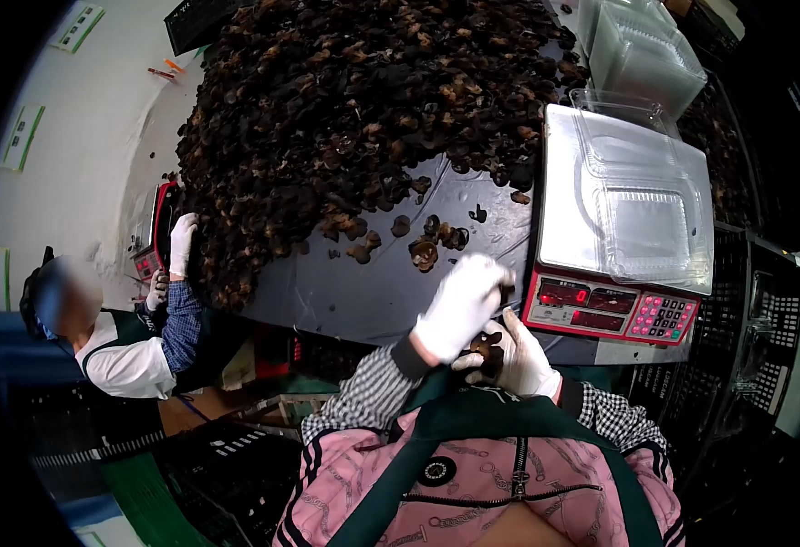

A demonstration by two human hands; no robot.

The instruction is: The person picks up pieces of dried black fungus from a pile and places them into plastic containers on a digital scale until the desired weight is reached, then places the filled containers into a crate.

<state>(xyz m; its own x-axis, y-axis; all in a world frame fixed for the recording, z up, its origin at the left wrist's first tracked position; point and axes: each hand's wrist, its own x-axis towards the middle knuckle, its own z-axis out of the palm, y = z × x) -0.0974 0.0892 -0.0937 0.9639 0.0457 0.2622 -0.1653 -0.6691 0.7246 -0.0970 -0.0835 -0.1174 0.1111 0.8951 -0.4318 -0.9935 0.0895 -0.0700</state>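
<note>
My left hand (pixel 462 305), in a white glove, is held over the table's near edge. Its fingers are curled in and a dark piece of wood ear mushroom (pixel 508 294) shows at their tips. Lower and to the right, my right hand (pixel 520 363), gloved too, is closed around dark wood ear mushrooms (pixel 486 346) close to my chest. A big heap of wood ear mushrooms (pixel 354 109) covers the far part of the table (pixel 327 296), with a few loose pieces (pixel 424 253) in front of it.
Right of my hands stands a red weighing scale (pixel 560 314) showing 0, an opened clear plastic box (pixel 642 223) on its plate. Stacked clear boxes (pixel 646 59) stand behind it. At left, a co-worker (pixel 131 356) in white gloves reaches to the heap beside another red scale (pixel 155 232). Black crates (pixel 760 328) stand at right.
</note>
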